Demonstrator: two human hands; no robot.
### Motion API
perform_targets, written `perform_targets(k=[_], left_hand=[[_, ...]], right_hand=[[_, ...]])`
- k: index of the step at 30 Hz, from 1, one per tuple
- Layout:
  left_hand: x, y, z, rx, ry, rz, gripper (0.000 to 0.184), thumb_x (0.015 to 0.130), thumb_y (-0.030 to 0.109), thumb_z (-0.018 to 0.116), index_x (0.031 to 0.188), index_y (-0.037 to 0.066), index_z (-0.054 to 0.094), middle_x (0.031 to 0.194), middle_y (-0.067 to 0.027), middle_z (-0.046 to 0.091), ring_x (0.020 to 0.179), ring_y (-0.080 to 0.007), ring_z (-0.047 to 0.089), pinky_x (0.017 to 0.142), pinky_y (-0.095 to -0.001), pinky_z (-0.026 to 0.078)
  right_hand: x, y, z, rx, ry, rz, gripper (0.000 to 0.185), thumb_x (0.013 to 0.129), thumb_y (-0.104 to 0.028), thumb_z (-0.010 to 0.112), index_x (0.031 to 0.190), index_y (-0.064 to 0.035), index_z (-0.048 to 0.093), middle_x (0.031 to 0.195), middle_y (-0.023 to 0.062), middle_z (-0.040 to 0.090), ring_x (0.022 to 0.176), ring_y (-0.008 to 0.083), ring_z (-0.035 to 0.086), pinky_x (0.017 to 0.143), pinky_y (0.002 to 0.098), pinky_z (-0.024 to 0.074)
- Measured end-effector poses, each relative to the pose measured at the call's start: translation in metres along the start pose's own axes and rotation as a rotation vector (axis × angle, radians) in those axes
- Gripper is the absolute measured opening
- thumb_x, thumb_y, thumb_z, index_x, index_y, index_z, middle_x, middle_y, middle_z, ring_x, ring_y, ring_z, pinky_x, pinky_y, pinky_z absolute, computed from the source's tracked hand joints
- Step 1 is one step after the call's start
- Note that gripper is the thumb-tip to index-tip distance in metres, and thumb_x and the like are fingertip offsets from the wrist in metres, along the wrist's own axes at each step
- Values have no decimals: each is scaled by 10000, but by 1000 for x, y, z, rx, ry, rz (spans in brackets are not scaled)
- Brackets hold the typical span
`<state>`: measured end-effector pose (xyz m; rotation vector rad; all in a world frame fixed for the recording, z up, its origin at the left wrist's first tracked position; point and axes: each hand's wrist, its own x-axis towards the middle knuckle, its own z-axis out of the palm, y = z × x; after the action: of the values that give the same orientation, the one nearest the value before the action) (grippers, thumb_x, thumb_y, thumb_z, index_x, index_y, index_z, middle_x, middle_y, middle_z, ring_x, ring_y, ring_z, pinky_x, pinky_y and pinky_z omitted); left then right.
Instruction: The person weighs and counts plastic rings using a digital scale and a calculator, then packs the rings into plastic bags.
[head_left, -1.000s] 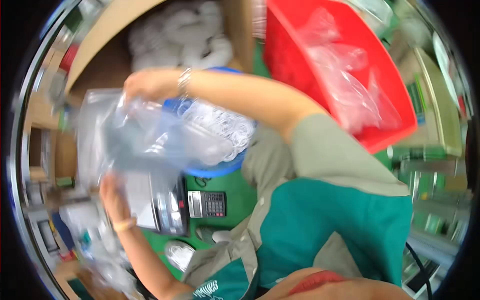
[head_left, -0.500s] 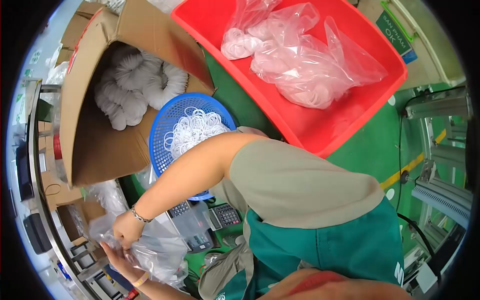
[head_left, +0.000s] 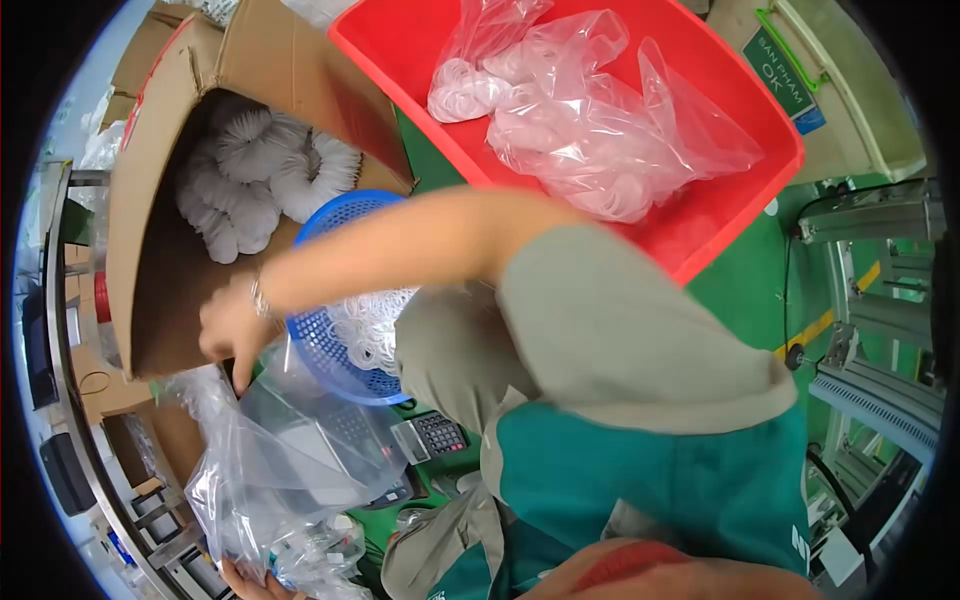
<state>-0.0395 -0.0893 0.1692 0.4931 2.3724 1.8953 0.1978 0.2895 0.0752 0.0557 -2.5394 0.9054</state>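
A large clear plastic bag (head_left: 250, 470) is stretched out below the cardboard box, with its film spread wide. My right hand (head_left: 238, 325), a metal bracelet at the wrist, is pinched at the bag's upper edge and slightly blurred. Down at the frame's bottom edge, my left hand (head_left: 258, 582) grips the bag's lower end, partly hidden by film. Beneath my right forearm stands a blue perforated basket (head_left: 310, 350) with many white rings (head_left: 370, 325) in it. A calculator (head_left: 438, 435) lies beside the bag, and more dark devices show through the film.
An open cardboard box (head_left: 150, 290) holds stacked white rings (head_left: 240, 190). At the top, a red tub (head_left: 690, 240) contains bagged white rings (head_left: 590, 140). Metal frames (head_left: 870, 330) stand on the right, near a pale bin (head_left: 850, 110) with a green sign.
My right hand has moved up towards the box and basket, while my left hand has moved down. The bag, bunched between both hands before, is now drawn out wide.
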Motion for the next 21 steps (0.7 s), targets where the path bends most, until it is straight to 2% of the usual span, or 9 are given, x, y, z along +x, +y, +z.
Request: perform_targets(k=[3,7,8,10,11,13,17,19,21], left_hand=[[8,-17,-12,16,19,-20,353,789,284,554,1059,57,532,1111,-76,506,1006,-194,480,824,-302,390],[-12,-34,9,-51,62,-70,267,776,273,578,941,64,556,811,-3,514,738,-90,478,628,-217,398],[4,-48,-7,-21,-1,-131,241,779,264,577,924,73,558,756,10,474,682,-72,442,581,-202,372],[35,-73,-24,-48,-167,-203,184,791,234,563,917,100,573,696,42,404,608,-43,373,515,-183,312],[12,-66,9,-39,-32,-164,179,793,234,559,924,114,575,696,53,388,605,-41,361,509,-183,295],[1,-64,41,-21,22,-158,192,761,254,604,825,88,531,731,30,478,644,-49,415,560,-200,332],[6,-71,57,-46,-54,-160,164,781,227,590,754,96,495,611,62,349,535,-36,319,477,-191,257],[3,-73,60,-147,-105,-113,163,775,188,603,692,123,480,533,69,317,438,-14,271,380,-186,176],[-5,-68,64,-182,-158,-125,164,779,176,600,693,111,476,527,61,318,422,-18,263,375,-178,176]], right_hand=[[-99,22,-80,-337,-2,125,743,612,-602,593,1172,-130,467,1226,203,389,1123,369,382,915,430,344],[-283,9,-161,-252,-55,807,972,550,-344,742,1336,-183,194,1385,205,79,1291,313,80,1019,381,197],[-330,9,-165,-315,-140,978,1002,549,-475,711,1344,-260,140,1374,246,39,1276,388,8,1018,489,130],[-393,19,-139,-381,-390,1504,1095,490,-443,753,1354,-241,111,1350,214,-206,1211,443,-199,981,569,76],[-428,27,-112,-664,-416,1525,908,552,-423,709,1305,-134,293,1370,250,61,1255,418,105,965,504,254],[-467,61,-93,-199,-696,1581,576,589,-346,652,1059,-29,550,1115,239,497,995,309,517,787,403,448],[-434,53,-47,-29,-690,1160,244,605,-206,601,710,14,612,654,146,605,607,233,573,570,360,450],[-377,12,-41,144,-886,1024,228,625,-171,584,749,19,602,680,144,603,626,219,565,582,342,447],[-363,-16,-38,530,-615,965,248,637,-166,578,811,10,593,728,149,605,664,209,561,611,338,445]])
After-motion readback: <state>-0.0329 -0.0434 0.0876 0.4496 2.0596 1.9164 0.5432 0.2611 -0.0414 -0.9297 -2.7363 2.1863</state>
